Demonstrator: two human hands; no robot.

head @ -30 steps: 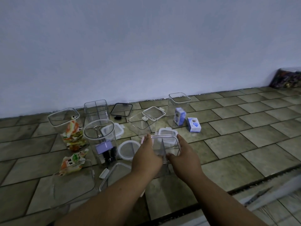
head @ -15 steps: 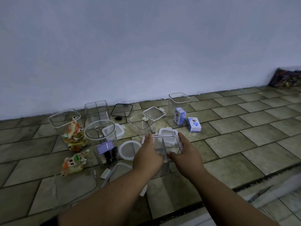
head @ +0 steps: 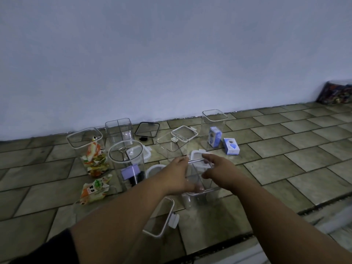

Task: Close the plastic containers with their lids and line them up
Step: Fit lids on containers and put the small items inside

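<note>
A clear square container (head: 198,176) with an inner divider is between my hands over the tiled floor. My left hand (head: 175,176) grips its left side and my right hand (head: 219,170) its right side. Just behind it lies a white-rimmed lid (head: 197,154). A rectangular white-rimmed lid (head: 162,220) with a clip lies on the floor under my left forearm. A round lid (head: 153,168) lies left of my left hand. I cannot tell whether the held container touches the floor.
Open containers stand around: a round one (head: 126,161) with a binder clip, a square one (head: 87,147) with snack packets, a divided one (head: 119,130), a tall one (head: 214,128) with a blue box. A black-rimmed lid (head: 147,129), a loose blue box (head: 231,146) and a snack packet (head: 95,189) lie nearby.
Both hands have kept hold of the divided container and pushed it slightly away from me. My left fingers now wrap lower round its side. Nothing else has moved.
</note>
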